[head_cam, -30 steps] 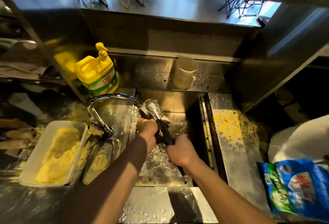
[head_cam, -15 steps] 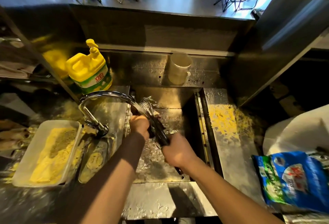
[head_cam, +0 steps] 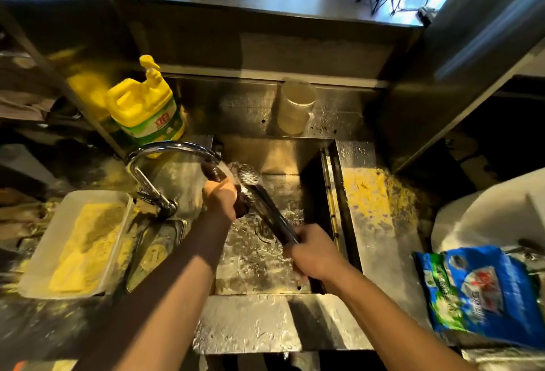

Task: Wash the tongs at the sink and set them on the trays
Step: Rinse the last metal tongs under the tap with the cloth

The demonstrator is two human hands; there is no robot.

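Metal tongs [head_cam: 265, 208] with dark handles slant over the steel sink [head_cam: 283, 164], their perforated head up under the faucet [head_cam: 174, 149], where water runs. My right hand [head_cam: 312, 252] grips the handle end at the lower right. My left hand [head_cam: 221, 199] is curled around the tongs near the head, rubbing them under the stream. A white tray [head_cam: 41, 252] of yellow crumbs and a small metal tray [head_cam: 180, 229] sit left of the sink.
A yellow detergent jug [head_cam: 147, 108] stands behind the faucet. A pale cup [head_cam: 295, 108] sits on the back ledge. Yellow crumbs cover the drainboard [head_cam: 377, 196] at right. A blue bag [head_cam: 483, 291] and a white container [head_cam: 489, 217] lie at far right.
The tongs' head has dipped lower under the spout and my left hand has slid along it; water splashes more. The view has shifted slightly.
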